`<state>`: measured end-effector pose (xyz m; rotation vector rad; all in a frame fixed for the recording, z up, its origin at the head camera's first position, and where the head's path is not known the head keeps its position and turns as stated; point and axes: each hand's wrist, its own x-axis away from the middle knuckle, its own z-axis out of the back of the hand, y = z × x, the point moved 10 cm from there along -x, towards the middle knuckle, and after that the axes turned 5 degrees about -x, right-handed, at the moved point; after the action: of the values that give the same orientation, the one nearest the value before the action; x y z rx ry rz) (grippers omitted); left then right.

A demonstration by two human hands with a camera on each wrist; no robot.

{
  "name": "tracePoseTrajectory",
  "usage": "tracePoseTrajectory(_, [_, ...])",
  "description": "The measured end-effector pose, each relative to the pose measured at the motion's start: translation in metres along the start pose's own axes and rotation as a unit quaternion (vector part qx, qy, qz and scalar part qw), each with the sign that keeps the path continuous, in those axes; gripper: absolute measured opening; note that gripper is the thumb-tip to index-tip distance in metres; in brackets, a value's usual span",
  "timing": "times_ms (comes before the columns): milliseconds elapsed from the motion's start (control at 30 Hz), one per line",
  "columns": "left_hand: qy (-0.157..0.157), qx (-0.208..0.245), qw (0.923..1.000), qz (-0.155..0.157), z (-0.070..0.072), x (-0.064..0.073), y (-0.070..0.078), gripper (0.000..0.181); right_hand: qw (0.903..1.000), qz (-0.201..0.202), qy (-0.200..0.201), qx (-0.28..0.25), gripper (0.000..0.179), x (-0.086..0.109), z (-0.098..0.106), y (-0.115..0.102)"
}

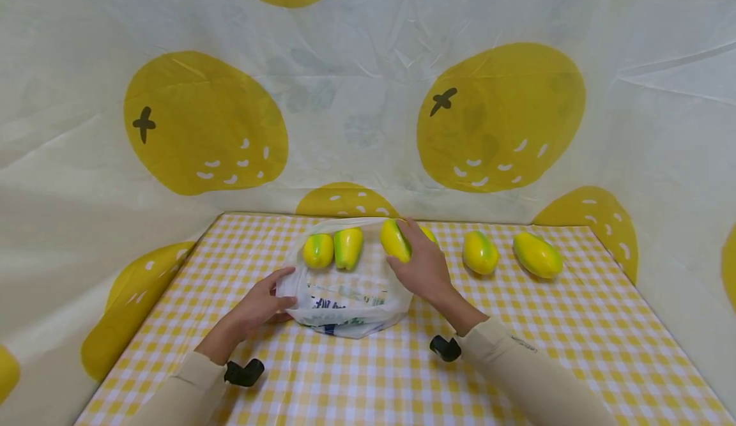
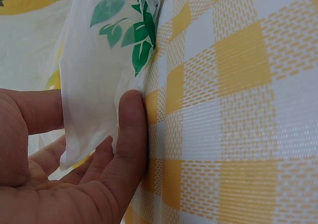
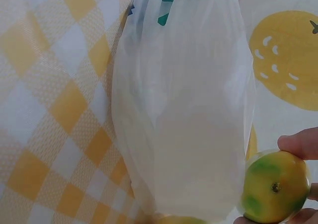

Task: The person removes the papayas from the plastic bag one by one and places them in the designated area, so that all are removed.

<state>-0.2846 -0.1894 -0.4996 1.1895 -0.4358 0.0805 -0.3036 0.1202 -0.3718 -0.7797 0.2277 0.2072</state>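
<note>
A white plastic bag [image 1: 359,317] with green leaf print lies with its mouth spread wide. Two yellow-green fruits, shaped like papayas, show inside it: a rounder one [image 1: 318,251] and a tapered one [image 1: 347,248]. My left hand [image 1: 261,299] holds the bag's left edge, the plastic between thumb and fingers in the left wrist view. With my right hand [image 1: 424,265] I grip another yellow-green fruit [image 3: 276,186] at the bag's right rim. Its stem end faces the right wrist camera, and my fingers partly cover it.
One more fruit [image 1: 429,234] peeks out behind my right hand. Further right on the checked tablecloth [image 1: 517,349] lie a fruit standing nearly upright in view [image 1: 480,253] and a slanted one [image 1: 537,255]. A fruit-printed curtain [image 1: 356,113] rises behind the table.
</note>
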Motion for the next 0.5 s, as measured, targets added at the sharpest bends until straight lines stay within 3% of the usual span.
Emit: tracePoseTrajectory(500, [0.006, -0.007, 0.9999, 0.006, 0.0, 0.0, 0.001, 0.075, 0.9998, 0.008, 0.018, 0.008, 0.073, 0.014, 0.026, 0.007])
